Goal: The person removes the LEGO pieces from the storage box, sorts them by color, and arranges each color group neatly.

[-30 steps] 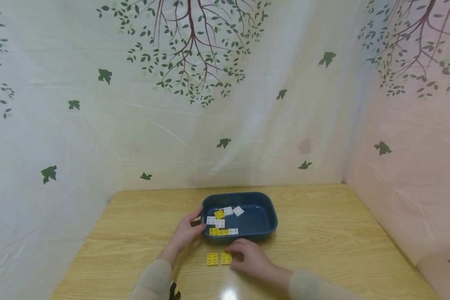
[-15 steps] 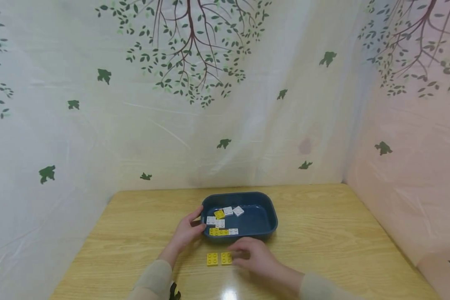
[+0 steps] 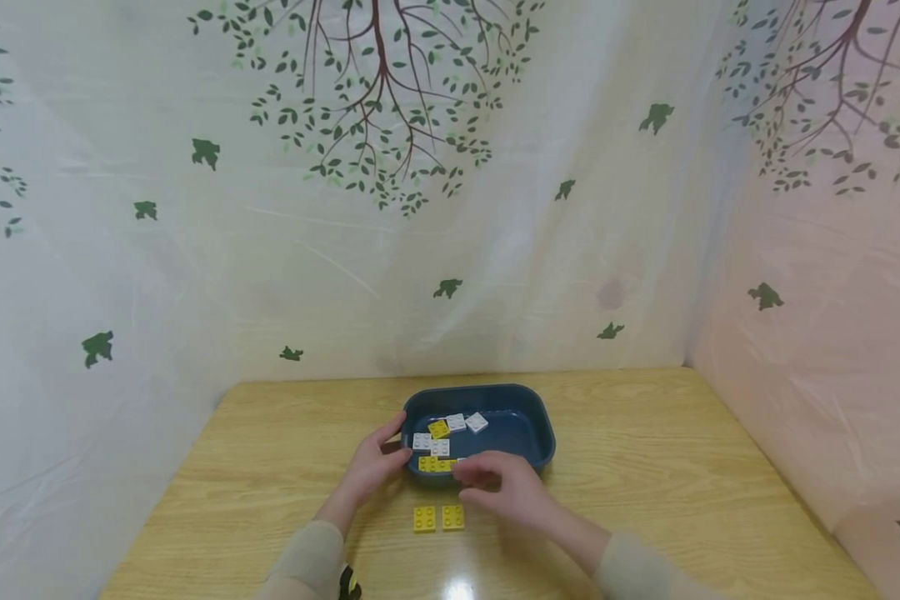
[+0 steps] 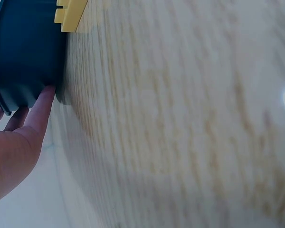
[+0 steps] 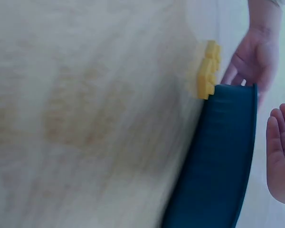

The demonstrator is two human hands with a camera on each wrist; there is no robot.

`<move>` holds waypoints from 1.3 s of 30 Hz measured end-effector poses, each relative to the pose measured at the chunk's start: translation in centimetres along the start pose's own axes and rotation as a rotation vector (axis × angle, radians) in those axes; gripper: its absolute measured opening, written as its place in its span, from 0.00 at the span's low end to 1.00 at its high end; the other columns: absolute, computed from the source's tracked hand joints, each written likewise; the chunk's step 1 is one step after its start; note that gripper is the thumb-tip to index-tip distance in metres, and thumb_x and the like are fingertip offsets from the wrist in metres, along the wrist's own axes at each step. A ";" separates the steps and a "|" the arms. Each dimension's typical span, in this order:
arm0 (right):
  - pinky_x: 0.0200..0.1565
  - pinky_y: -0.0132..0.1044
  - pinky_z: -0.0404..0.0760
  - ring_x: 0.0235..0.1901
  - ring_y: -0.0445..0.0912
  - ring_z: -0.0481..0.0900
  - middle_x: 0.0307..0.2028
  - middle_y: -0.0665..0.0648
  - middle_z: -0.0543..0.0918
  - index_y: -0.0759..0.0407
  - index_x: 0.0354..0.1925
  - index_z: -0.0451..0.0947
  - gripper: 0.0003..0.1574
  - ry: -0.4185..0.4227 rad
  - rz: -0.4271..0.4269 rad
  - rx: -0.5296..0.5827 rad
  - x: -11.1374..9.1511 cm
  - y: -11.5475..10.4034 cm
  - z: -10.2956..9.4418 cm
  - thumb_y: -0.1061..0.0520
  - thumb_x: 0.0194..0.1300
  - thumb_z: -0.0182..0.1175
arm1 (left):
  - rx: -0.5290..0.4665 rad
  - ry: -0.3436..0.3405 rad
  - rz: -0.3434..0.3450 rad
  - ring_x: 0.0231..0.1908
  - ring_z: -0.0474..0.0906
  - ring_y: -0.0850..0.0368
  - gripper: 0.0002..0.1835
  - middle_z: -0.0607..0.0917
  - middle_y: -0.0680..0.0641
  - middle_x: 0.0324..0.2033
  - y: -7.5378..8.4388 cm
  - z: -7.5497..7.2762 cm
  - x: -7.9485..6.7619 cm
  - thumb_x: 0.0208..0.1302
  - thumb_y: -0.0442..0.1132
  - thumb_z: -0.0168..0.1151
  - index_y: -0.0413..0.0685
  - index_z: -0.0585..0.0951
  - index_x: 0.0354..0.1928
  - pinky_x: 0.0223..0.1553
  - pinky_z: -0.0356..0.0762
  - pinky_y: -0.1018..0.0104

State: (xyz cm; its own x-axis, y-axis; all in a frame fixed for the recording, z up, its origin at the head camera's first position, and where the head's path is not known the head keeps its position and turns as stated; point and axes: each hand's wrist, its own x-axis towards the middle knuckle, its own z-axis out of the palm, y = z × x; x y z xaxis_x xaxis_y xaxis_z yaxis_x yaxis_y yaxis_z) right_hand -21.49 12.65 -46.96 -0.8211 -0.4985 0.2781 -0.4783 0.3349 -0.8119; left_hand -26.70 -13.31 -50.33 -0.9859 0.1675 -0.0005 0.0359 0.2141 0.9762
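Note:
A dark blue tray (image 3: 525, 433) holds several yellow and white toy bricks, among them a white brick (image 3: 477, 422) and a yellow brick (image 3: 438, 428). My left hand (image 3: 371, 463) rests against the tray's left end, fingers and thumb extended along its outer wall; the left wrist view shows the thumb low on that wall. Over the tray's near rim is my right hand (image 3: 512, 492), fingers loosely bent with nothing between them, hiding part of a white brick. In front of the tray two yellow bricks, a left one (image 3: 424, 519) and a right one (image 3: 453, 517), lie side by side.
The wooden table (image 3: 645, 467) runs back to a pale curtain (image 3: 450, 250) printed with branches and leaves. A small black and yellow object (image 3: 350, 582) shows beside the left sleeve (image 3: 307, 554).
My right hand has drawn off the right yellow brick on the table and moved up and away to the tray's near rim. My left hand and the tray have stayed put.

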 end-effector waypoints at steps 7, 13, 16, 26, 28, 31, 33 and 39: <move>0.45 0.38 0.84 0.42 0.47 0.83 0.45 0.54 0.87 0.54 0.51 0.84 0.19 0.030 0.009 0.054 1.6 0.0 -0.5 0.58 0.60 0.71 | -0.021 0.006 0.012 0.60 0.72 0.32 0.36 0.64 0.31 0.69 0.0 0.1 -0.2 0.63 0.27 0.60 0.40 0.64 0.73 0.53 0.80 0.52; 0.49 0.43 0.83 0.43 0.42 0.82 0.44 0.51 0.87 0.51 0.53 0.83 0.19 0.007 0.068 0.030 2.9 0.3 -0.9 0.55 0.63 0.69 | -0.023 0.010 0.017 0.60 0.73 0.33 0.36 0.65 0.31 0.69 0.1 0.1 -0.2 0.62 0.27 0.62 0.41 0.65 0.73 0.53 0.80 0.52; 0.50 0.43 0.82 0.43 0.41 0.82 0.43 0.49 0.87 0.50 0.53 0.83 0.19 -0.006 0.092 0.023 3.3 0.5 -1.1 0.55 0.63 0.69 | -0.008 0.011 0.010 0.60 0.72 0.34 0.36 0.65 0.31 0.69 0.1 0.1 -0.2 0.62 0.28 0.62 0.41 0.65 0.73 0.54 0.79 0.52; 0.53 0.40 0.79 0.46 0.41 0.81 0.44 0.43 0.86 0.52 0.55 0.82 0.21 -0.078 0.124 -0.052 4.8 1.3 -1.6 0.56 0.63 0.68 | 0.004 -0.003 -0.018 0.62 0.71 0.36 0.35 0.65 0.34 0.70 0.4 0.0 -0.3 0.65 0.30 0.61 0.46 0.64 0.74 0.56 0.77 0.51; 0.54 0.42 0.79 0.47 0.41 0.80 0.44 0.43 0.85 0.53 0.55 0.82 0.21 -0.093 0.129 -0.061 5.1 1.4 -1.7 0.56 0.63 0.68 | 0.003 -0.005 -0.017 0.62 0.71 0.35 0.35 0.65 0.34 0.70 0.4 0.0 -0.3 0.66 0.31 0.61 0.46 0.64 0.74 0.56 0.77 0.50; 0.55 0.43 0.78 0.47 0.41 0.80 0.46 0.45 0.85 0.54 0.55 0.82 0.22 -0.107 0.132 -0.076 5.5 1.5 -1.7 0.57 0.63 0.68 | 0.006 -0.007 -0.011 0.62 0.71 0.35 0.35 0.64 0.33 0.70 0.4 0.0 -0.3 0.65 0.30 0.61 0.45 0.63 0.74 0.56 0.77 0.50; 0.55 0.44 0.79 0.47 0.42 0.80 0.47 0.47 0.85 0.55 0.56 0.82 0.22 -0.113 0.129 -0.082 5.7 1.7 -1.8 0.57 0.63 0.68 | 0.007 -0.007 -0.011 0.62 0.71 0.35 0.35 0.64 0.33 0.70 0.3 0.0 -0.3 0.65 0.30 0.61 0.45 0.63 0.74 0.56 0.77 0.50; 0.54 0.43 0.79 0.48 0.45 0.80 0.47 0.51 0.86 0.59 0.57 0.81 0.23 -0.141 0.128 -0.069 6.4 2.4 -1.9 0.59 0.62 0.68 | 0.003 0.002 -0.021 0.62 0.71 0.35 0.35 0.65 0.34 0.70 0.4 0.1 -0.3 0.65 0.30 0.60 0.46 0.64 0.74 0.56 0.78 0.51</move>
State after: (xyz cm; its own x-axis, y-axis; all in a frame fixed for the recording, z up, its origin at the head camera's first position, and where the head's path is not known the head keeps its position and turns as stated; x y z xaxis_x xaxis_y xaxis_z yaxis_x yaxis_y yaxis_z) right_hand -28.48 11.84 -46.18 -0.8271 -0.5538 0.0958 -0.3968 0.4547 -0.7973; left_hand -26.34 -13.21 -49.99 -0.9867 0.1612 -0.0203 0.0158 0.2201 0.9753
